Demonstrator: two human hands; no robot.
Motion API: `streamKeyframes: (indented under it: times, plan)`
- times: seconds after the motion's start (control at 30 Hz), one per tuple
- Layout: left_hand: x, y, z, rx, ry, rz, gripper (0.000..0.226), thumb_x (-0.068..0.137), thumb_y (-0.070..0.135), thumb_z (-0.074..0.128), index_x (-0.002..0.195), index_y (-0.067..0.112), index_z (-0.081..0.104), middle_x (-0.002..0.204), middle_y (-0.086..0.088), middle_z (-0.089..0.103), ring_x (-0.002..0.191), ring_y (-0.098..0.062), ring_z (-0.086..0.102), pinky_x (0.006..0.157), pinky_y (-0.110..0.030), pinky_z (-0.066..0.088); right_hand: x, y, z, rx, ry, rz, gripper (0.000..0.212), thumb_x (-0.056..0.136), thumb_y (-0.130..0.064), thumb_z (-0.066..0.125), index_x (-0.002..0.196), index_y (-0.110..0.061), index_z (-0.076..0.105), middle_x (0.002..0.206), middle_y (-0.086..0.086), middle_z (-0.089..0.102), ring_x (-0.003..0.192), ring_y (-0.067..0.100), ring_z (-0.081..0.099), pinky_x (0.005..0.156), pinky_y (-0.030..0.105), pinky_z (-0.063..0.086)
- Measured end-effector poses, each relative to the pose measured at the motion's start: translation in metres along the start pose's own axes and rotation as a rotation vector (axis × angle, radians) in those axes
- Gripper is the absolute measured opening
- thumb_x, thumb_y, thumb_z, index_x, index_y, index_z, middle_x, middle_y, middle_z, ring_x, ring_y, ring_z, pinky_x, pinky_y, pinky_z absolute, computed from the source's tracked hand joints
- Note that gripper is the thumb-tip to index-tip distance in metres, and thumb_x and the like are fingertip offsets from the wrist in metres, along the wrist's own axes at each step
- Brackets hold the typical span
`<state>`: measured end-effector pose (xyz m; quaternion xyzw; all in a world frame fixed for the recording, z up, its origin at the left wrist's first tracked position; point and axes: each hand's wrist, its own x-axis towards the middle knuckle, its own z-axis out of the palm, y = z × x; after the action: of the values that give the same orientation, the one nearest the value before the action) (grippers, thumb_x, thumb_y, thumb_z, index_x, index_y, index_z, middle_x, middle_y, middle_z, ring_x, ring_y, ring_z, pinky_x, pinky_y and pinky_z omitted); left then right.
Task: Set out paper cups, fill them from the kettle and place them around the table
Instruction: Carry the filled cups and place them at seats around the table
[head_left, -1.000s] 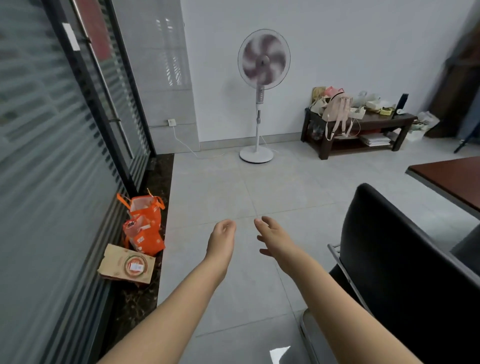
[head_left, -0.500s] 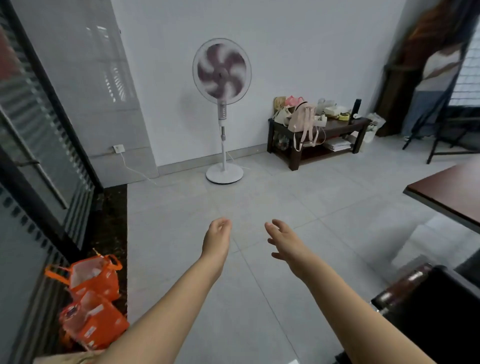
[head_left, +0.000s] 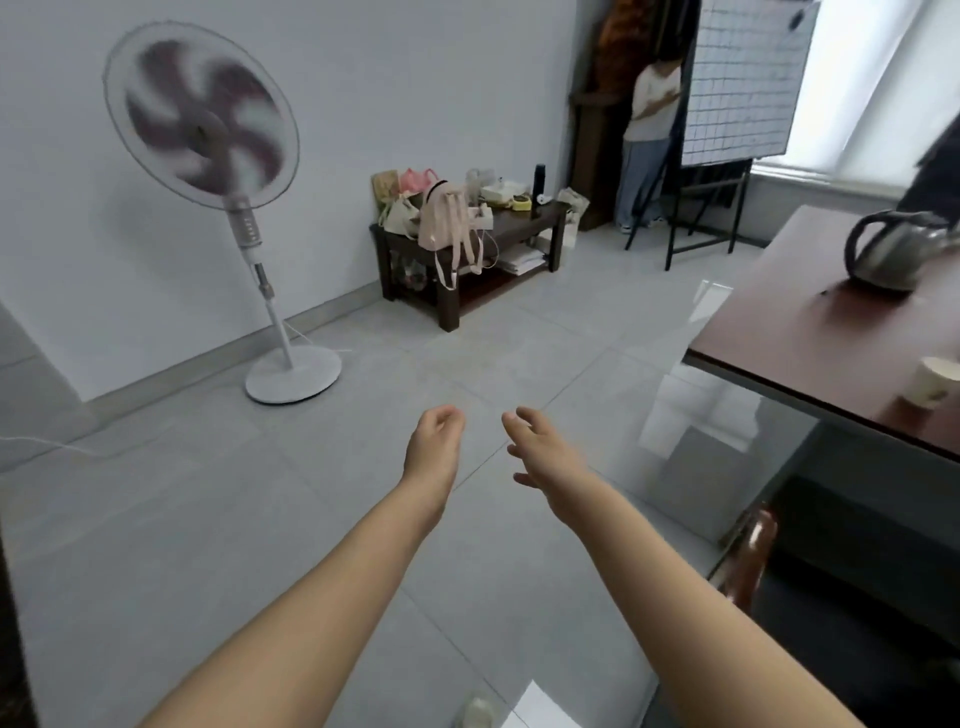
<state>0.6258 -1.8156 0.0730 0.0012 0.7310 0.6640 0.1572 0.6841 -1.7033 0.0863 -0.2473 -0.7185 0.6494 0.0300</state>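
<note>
Stood over a grey tiled floor (head_left: 311, 519) in a white-walled room, facing a standing fan (head_left: 202, 114) by the wall and a low dark shelf unit (head_left: 519, 228) heaped with bags. Glimpsed another person (head_left: 649, 130) at a gridded board in the far corner.

Held both arms out over bare floor, touching nothing. Had the left hand (head_left: 434, 441) loosely curled, fingers bent inward yet gripping nothing. Had the right hand (head_left: 540, 452) relaxed and slightly spread, likewise empty.

Found the task's things off to the right, well apart from either hand. Noted the brown table (head_left: 810, 332) at the frame's edge, with the kettle (head_left: 888, 254) upright toward its far side, handle turned to the left. Noted one paper cup (head_left: 935, 382) upright near the front edge, apart from the kettle. Could not tell whether that cup held water. Saw no stack of spare cups.

Judged this a walking moment between steps rather than any handling. Expected the next move to call for turning right, closing on the table, and then reaching with an empty hand for either the kettle's handle or more cups.
</note>
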Motion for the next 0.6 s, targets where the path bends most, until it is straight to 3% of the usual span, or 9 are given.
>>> streamKeyframes:
  times: [0.17, 0.33, 0.47, 0.6]
  plan:
    - [0.102, 0.038, 0.045, -0.004, -0.077, 0.009, 0.030, 0.096, 0.032, 0.046, 0.121, 0.018, 0.051, 0.127, 0.002, 0.055, 0.120, -0.014, 0.050, 0.107, -0.043, 0.039, 0.103, -0.032, -0.030, 0.031, 0.061, 0.015, 0.055, 0.097, -0.044, 0.041, 0.146, -0.021, 0.029, 0.139, -0.003, 0.043, 0.120, 0.018, 0.047, 0.096, 0.035, 0.044]
    - [0.193, 0.072, 0.089, 0.003, -0.138, 0.018, 0.033, 0.096, 0.032, 0.045, 0.123, 0.015, 0.052, 0.126, 0.001, 0.055, 0.119, -0.014, 0.050, 0.106, -0.043, 0.040, 0.188, -0.061, -0.059, 0.037, 0.108, 0.010, 0.055, 0.098, -0.044, 0.039, 0.147, -0.022, 0.026, 0.138, -0.005, 0.042, 0.110, 0.016, 0.048, 0.095, 0.034, 0.044]
    - [0.250, 0.084, 0.118, 0.012, -0.196, 0.029, 0.021, 0.097, 0.030, 0.047, 0.116, 0.021, 0.050, 0.125, 0.002, 0.055, 0.118, -0.013, 0.050, 0.106, -0.041, 0.040, 0.242, -0.070, -0.079, 0.028, 0.123, 0.065, 0.053, 0.097, -0.046, 0.039, 0.145, -0.024, 0.030, 0.146, -0.002, 0.039, 0.124, 0.019, 0.045, 0.093, 0.033, 0.043]
    - [0.315, 0.092, 0.152, 0.031, -0.269, 0.031, 0.031, 0.097, 0.030, 0.048, 0.126, 0.018, 0.049, 0.129, 0.000, 0.054, 0.122, -0.014, 0.049, 0.106, -0.040, 0.040, 0.303, -0.081, -0.107, 0.029, 0.189, 0.104, 0.053, 0.097, -0.046, 0.039, 0.145, -0.022, 0.032, 0.145, 0.001, 0.042, 0.126, 0.019, 0.045, 0.090, 0.032, 0.043]
